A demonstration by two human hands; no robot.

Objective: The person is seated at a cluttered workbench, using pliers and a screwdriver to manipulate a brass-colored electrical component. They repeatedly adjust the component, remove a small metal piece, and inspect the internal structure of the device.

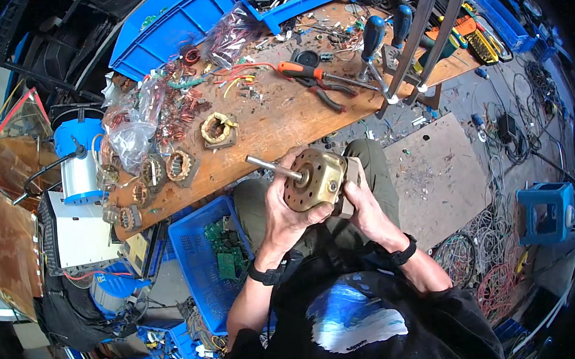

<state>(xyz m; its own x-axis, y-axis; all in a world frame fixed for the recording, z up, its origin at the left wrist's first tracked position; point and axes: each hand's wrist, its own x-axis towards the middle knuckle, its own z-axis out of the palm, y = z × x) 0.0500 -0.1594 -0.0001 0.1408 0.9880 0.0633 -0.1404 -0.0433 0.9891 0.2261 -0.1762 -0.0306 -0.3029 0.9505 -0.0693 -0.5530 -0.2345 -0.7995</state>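
1. One metal motor with one shaft, held above the lap near the wooden bench's edge.
2. Two hands: left hand, fingers clamped on the motor's left; right hand clamped opposite, fingers partly hidden.
3. Two black wristbands.
4. One blue crate; circuit boards inside, count unclear.

**Both your hands curled in a shared two-sided grip**

Your left forearm rises from the lower edge and slants inward; your right forearm slants in from the other side. Your left hand is cupped, its thumb laid across toward the right. Your right hand faces it, thumb pointing up and inward. The hands sit near each other, fingers bent, both wrists in front of your torso.
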